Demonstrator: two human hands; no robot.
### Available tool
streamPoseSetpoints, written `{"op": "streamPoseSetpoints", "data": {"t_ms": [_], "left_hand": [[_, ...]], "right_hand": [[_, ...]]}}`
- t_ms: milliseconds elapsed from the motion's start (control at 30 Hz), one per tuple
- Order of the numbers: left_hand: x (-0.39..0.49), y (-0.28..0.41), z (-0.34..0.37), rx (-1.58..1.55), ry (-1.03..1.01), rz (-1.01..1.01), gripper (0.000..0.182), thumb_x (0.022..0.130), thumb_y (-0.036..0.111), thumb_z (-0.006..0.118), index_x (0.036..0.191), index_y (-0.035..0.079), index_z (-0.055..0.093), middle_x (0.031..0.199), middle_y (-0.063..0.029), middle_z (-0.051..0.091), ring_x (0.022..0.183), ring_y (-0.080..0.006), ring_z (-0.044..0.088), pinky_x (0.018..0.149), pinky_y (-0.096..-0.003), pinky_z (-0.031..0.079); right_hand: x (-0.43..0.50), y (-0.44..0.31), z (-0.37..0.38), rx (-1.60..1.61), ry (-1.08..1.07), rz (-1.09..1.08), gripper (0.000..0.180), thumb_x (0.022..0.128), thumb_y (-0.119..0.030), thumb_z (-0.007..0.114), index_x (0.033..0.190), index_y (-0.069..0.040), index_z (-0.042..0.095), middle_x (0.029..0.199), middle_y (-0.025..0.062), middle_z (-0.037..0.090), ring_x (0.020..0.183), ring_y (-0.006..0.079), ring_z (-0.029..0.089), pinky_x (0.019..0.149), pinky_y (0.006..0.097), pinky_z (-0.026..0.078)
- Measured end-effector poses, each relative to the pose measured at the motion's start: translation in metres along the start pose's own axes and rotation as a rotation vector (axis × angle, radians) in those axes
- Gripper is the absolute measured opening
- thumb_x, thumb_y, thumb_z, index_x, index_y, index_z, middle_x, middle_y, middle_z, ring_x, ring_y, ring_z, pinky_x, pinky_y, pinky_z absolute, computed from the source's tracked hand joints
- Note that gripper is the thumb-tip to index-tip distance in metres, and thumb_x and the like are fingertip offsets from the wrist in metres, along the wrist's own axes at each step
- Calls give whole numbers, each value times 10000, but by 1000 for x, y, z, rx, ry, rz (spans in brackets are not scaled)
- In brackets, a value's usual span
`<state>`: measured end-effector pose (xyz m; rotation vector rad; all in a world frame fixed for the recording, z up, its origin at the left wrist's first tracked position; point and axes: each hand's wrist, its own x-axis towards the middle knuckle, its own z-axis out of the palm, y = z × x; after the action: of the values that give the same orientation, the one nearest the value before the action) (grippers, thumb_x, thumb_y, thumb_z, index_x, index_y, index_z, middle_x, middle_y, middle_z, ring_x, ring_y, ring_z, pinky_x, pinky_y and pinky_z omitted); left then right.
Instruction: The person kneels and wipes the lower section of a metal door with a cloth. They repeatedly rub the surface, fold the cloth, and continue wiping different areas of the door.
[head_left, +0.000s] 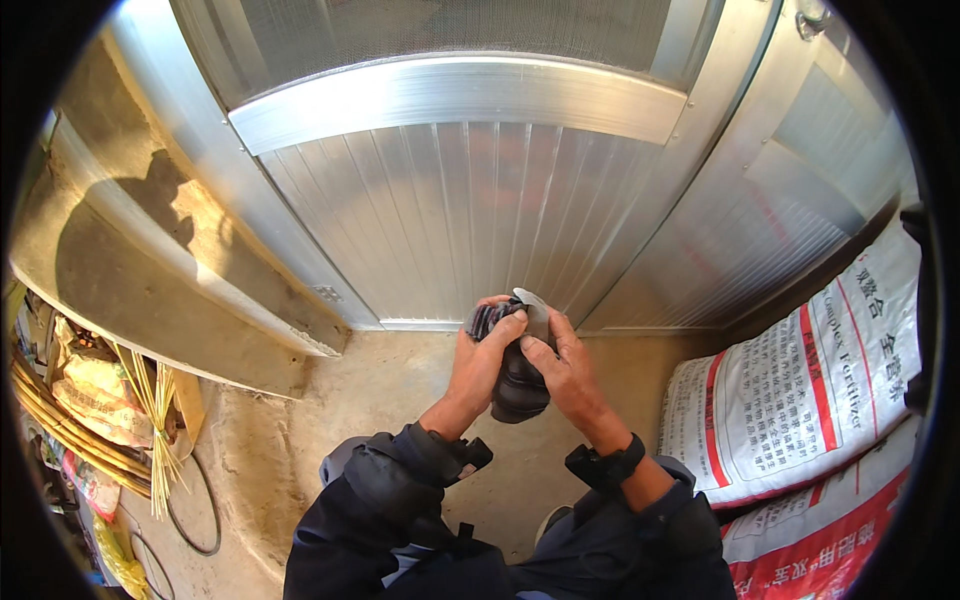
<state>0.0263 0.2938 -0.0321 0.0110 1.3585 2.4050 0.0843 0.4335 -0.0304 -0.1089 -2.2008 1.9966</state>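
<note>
A dark rounded item (519, 390), which looks like a shoe, hangs below my two hands in front of the metal door. My left hand (481, 352) holds a bunched striped knit cloth (487, 321), its thumb pressed on top. My right hand (566, 360) grips a thin light grey piece (535, 311), possibly an insole or flap, with the thumb on its lower edge. The hands are close together, and the fingers behind these pieces are hidden. Whether the cloth, grey piece and dark item are joined, I cannot tell.
An aluminium door (465, 225) with a mesh upper part stands ahead. Stacked fertilizer sacks (780, 390) lie at the right. A concrete ledge (150, 247) runs along the left, with yellow canes (82, 435), a bundle of thin sticks (159, 435) and a black hose (214, 517) nearby.
</note>
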Motion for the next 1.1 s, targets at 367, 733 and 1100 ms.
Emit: {"op": "streamPoseSetpoints", "data": {"t_ms": [367,733,1100], "left_hand": [[3,-16,8,228,-7,262,369,1128,287,608,1405,44,592,1248,-41,645,1147,-128,578,1053,-293,471],[-3,-18,18,421,39,370,370,1073,242,676,1336,-11,619,1263,-152,613,1137,-255,638,1007,-377,515],[-4,-16,19,512,34,402,335,1011,182,788,1259,24,628,1050,-9,673,954,-85,613,846,-266,538]], "right_hand": [[11,6,12,119,135,46,437,1119,-281,591,1474,-27,616,1324,78,696,1250,175,625,1090,332,486],[19,8,5,326,267,26,234,1094,-128,655,1247,7,769,1089,-22,759,984,53,650,883,244,538],[26,8,-6,408,319,36,242,1125,-187,604,1169,-13,767,1014,-22,743,893,61,644,810,253,539]]}}
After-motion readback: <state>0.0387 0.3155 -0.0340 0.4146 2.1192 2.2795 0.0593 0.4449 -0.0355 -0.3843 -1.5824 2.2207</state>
